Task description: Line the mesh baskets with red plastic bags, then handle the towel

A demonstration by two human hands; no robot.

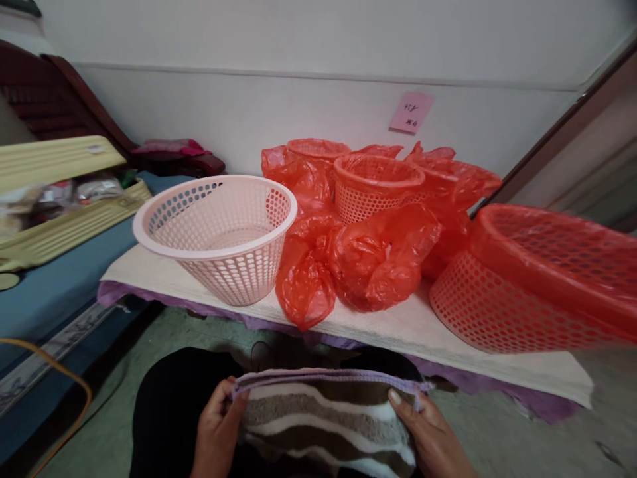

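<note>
A striped fleece cloth (pixel 318 418) in brown, grey and white, edged with purple stitching, is stretched above my lap. My left hand (pixel 219 415) pinches its upper left corner between thumb and fingers. At the upper right corner, my right hand (pixel 428 425) grips it with the thumb on top. The cloth's lower part runs out of the bottom of the view. Beyond it, on a bench, stands a pale pink plastic basket (pixel 233 265) with nothing visible inside. Beside that basket lie knotted red plastic bags (pixel 383 259), whose contents I cannot make out.
A large red basket (pixel 522 292) lined with red plastic stands at the bench's right end. Smaller lined baskets (pixel 373 179) sit near the wall. A pink note (pixel 412 111) is stuck there. On the left, a yellow container (pixel 54 226) rests on a blue surface.
</note>
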